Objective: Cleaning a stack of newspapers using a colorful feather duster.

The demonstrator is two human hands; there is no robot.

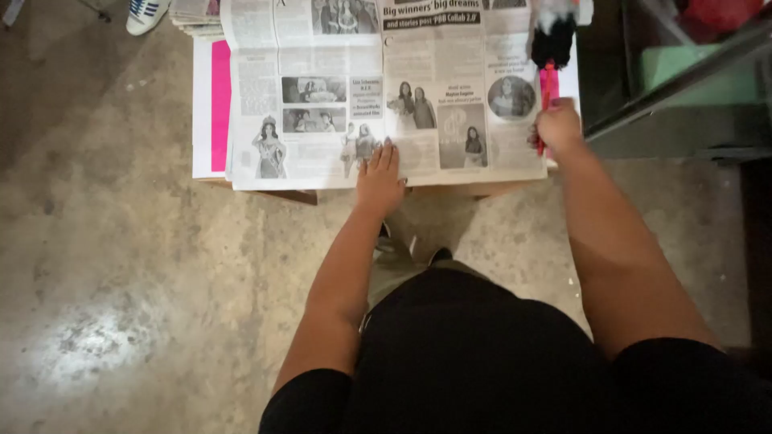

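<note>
While the newspaper (386, 88) lay spread open across the low worktop (273, 194), the left hand (379, 178) rested flat on it, fingers extended and released, pressing the sheet down at the middle of the worktop's near edge. The right hand (556, 128) was clenched around the pink handle of a brush (552, 56), near the worktop's near right corner; the brush's dark, tufted head pointed toward the far right corner and lay over the paper's right margin. Whether the head touched the paper could not be told.

Under the newspaper, a white sheet with a bright pink strip (219, 104) showed along the worktop's left edge. A stack of folded papers (195, 16) sat at the far left corner, and a striped shoe (146, 14) stood on the concrete floor (121, 265) just beyond it.

The newspaper appeared thin, light and limp: it would likely tear or crease if pulled, and would slide unless held flat by a palm. The brush appeared light and stiff in the handle, soft at the head; the handle's lower end, where it was gripped, seemed the proper holding point.
</note>
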